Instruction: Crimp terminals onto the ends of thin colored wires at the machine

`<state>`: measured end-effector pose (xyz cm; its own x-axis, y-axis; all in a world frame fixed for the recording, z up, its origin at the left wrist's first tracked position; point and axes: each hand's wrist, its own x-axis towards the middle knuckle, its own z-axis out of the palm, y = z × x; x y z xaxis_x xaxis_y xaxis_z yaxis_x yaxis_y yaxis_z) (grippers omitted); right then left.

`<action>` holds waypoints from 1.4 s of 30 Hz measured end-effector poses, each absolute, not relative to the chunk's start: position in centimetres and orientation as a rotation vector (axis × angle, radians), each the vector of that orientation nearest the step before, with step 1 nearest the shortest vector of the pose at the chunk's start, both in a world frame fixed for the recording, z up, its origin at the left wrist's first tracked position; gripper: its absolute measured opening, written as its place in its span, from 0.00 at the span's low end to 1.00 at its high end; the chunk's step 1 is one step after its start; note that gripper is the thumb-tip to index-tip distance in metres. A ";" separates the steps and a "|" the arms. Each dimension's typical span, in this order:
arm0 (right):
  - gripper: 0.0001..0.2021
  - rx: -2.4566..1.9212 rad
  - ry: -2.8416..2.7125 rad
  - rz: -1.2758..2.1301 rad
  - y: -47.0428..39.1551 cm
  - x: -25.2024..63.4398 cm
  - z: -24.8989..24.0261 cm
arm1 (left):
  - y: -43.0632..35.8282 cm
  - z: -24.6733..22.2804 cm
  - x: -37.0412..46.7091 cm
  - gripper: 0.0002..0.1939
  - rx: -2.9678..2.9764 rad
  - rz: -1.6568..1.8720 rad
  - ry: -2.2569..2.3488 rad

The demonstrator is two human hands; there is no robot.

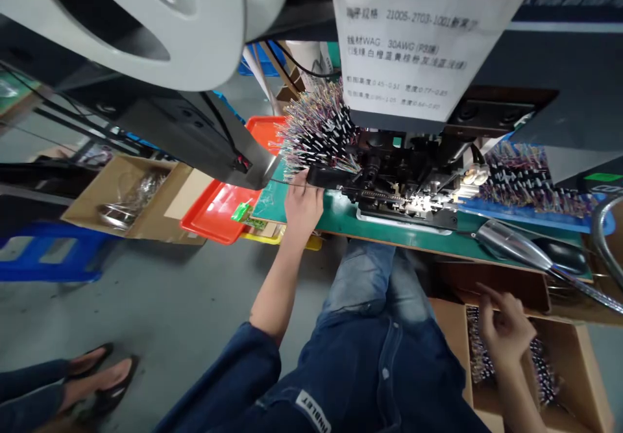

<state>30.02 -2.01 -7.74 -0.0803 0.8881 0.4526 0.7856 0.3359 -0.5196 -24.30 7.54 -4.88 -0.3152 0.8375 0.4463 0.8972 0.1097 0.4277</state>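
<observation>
My left hand [302, 206] is at the near edge of a large pile of thin multicoloured wire bundles [321, 131], beside a black bar on the machine. Its fingers are bent and close together, and their tips are partly hidden, so what they hold does not show. My right hand [506, 329] hangs over a cardboard box [579, 361] that holds more wire bundles [542, 371]. The index finger points outward while the others curl loosely, with nothing visible in them. Between the hands stands a lit crimping machine [413, 193].
The green bench top [335, 215] carries a blue tray [525, 217] of wire bundles and a silver lamp [511, 241]. To the left are a red tray [221, 209], an open carton [141, 193] and a blue stool [53, 251]. Another person's feet [104, 374] show at lower left.
</observation>
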 end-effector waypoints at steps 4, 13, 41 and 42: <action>0.11 -1.225 -2.044 0.348 -2.2 25.1 -8.5 | 8.4 -3.7 -24.0 0.31 -1.835 -0.969 -2.268; 0.16 -0.973 -2.071 0.615 -3.6 18.0 -8.7 | 9.3 -3.4 -22.9 0.28 -1.749 -0.891 -2.435; 0.21 -0.901 -1.532 1.723 -2.0 9.8 -2.7 | -5.1 -1.7 -7.4 0.21 -1.658 -3.226 -2.633; 0.23 -0.930 -1.522 1.726 -2.1 10.0 -2.4 | -4.7 -1.4 -7.6 0.20 -1.811 -3.148 -2.611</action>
